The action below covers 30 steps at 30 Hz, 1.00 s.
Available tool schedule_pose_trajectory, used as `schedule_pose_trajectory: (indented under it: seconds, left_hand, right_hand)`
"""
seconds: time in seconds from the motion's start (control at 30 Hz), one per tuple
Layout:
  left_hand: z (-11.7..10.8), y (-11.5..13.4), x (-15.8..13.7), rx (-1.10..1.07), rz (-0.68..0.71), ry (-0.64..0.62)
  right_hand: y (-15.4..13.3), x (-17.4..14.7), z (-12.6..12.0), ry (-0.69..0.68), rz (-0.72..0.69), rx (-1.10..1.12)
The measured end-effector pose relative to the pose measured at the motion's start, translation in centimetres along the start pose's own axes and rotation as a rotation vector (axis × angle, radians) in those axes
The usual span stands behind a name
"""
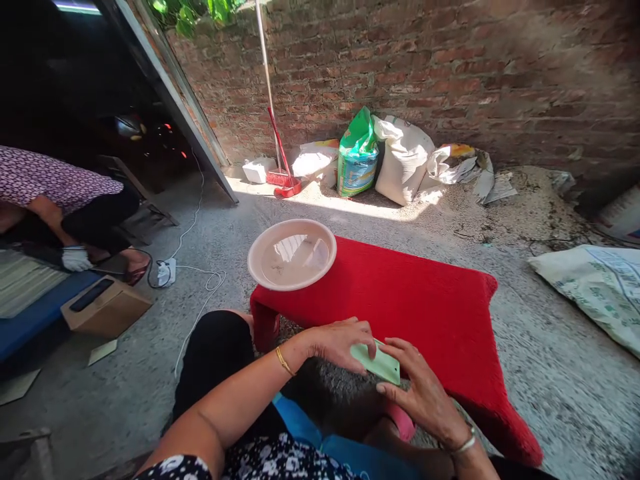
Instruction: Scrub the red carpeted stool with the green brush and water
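Observation:
Low in front of me, at the near edge of the red-covered bench (400, 293), is a pale green, flat rectangular piece (384, 366) with a small dark hole near its right end. My left hand (345, 343) grips its left end, one finger bent over the top face. Around the right end curls my right hand (425, 393), thumb at the near edge and fingers at the far edge. The undersides of both hands are hidden. On the bench's far left corner stands a pink basin (293, 287) of clear water with small dark bits in it.
At left, another person (60, 180) sits bent over, wearing a white glove, near a cardboard box (107, 310) and a power strip with cables (167, 272). Filled sacks (403, 163) and a red broom (283, 179) line the brick wall. A white sack (595, 287) lies at right.

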<state>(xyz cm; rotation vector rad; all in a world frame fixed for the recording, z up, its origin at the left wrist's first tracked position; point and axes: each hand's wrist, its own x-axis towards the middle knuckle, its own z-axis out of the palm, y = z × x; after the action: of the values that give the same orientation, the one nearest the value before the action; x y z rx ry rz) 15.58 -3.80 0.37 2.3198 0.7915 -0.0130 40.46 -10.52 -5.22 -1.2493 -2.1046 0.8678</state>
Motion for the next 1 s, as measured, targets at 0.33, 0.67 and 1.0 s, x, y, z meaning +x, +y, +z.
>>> schedule_pose_trajectory:
  seconds: [0.33, 0.67, 1.0]
  left_hand:
    - [0.2, -2.1, -1.3, -0.258, 0.085, -0.012]
    - [-0.4, -6.2, -5.3, 0.062, -0.403, 0.35]
    - [1.9, -8.6, -5.5, 0.183, -0.481, 0.359]
  right_hand:
    - [-3.1, 0.8, 1.8, -0.159, 0.215, 0.201]
    - [-2.6, 5.1, 3.9, 0.255, 0.453, 0.063]
    - [-6.9, 18.7, 7.8, 0.265, 0.666, -0.385]
